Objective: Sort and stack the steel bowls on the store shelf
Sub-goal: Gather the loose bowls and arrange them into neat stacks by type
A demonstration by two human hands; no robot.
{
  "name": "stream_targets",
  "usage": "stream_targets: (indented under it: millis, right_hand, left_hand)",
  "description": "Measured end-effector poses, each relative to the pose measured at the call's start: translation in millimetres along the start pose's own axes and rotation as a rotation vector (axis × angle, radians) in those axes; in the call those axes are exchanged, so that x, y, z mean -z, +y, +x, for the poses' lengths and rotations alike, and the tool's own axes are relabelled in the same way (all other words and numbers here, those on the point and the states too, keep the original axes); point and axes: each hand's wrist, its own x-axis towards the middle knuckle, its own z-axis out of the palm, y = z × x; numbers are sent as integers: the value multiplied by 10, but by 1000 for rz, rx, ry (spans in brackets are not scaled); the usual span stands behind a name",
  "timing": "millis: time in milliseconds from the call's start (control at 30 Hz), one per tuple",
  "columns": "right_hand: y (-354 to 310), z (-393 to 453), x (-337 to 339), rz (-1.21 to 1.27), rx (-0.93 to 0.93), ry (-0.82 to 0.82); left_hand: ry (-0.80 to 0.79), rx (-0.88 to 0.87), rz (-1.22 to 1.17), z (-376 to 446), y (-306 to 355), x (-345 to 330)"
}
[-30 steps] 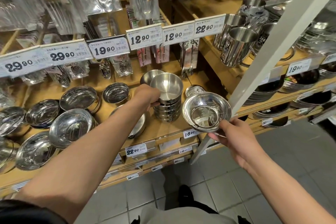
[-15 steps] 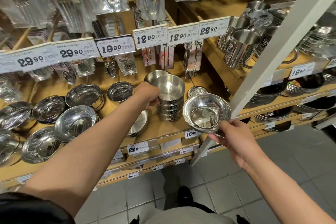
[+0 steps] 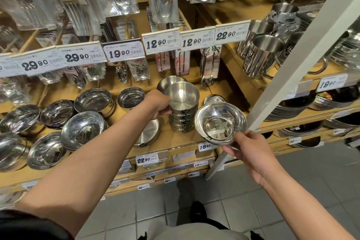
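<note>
Both bare forearms reach forward from the bottom of the view, a dark sleeve showing at the left upper arm. The left hand [image 3: 158, 103] is stretched farthest out, back of the hand up, its fingers curled against the side of the top straight-walled brushed steel bowl [image 3: 182, 96] of a stack. The right hand [image 3: 248, 147] sits nearer and lower, wrist bent slightly, thumb on top, pinching the near rim of a shiny wide-rimmed steel bowl [image 3: 220, 122] held in the air.
</note>
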Motion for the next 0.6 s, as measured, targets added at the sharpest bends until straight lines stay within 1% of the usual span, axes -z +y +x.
stream_targets:
  millis: [133,267,433,533,600]
  right_hand:
    - [-61,-14,10,-28,-5,-24]
    - [-126,-96,11,-37,24,-62]
    - [-121,-247,-172,-129,35,-114]
    - [-77,-356,-433,-129,31,-174]
    - [-15,-424,-659,-141,25,-217]
  left_hand:
    - [-1,-20,-11,-109,-8,53]
    - [60,-74,-5,-347,-149,310]
    - [114,-62,-63,-741,-595,843]
    - [122,-71,-147,-1000,-926,1227]
    - [180,-84,-165,-1177,-1171,1518]
